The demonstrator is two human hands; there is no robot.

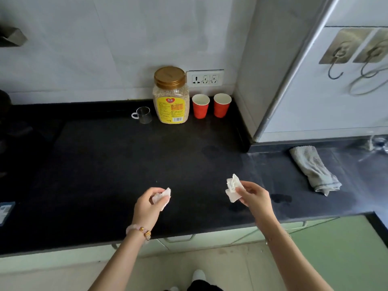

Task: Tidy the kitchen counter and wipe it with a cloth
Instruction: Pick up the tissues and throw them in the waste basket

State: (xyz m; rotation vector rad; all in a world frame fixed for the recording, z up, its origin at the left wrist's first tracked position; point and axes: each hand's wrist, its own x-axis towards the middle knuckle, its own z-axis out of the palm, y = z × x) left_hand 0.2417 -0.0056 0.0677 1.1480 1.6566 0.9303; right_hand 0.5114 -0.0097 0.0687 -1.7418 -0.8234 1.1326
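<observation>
Above the front part of the black counter, my left hand grips a crumpled white tissue. My right hand pinches a second crumpled white tissue at about the same height. A grey folded cloth lies flat on the counter's right section, well to the right of my right hand. At the back by the wall stand a gold-lidded jar with a yellow label, two red paper cups and a small clear glass mug.
A wall corner juts out at the back right, with a power socket beside the jar. Two metal hooks hang on the right panel. A faucet shows at far right, a dark stove area at left. Green cabinets sit below.
</observation>
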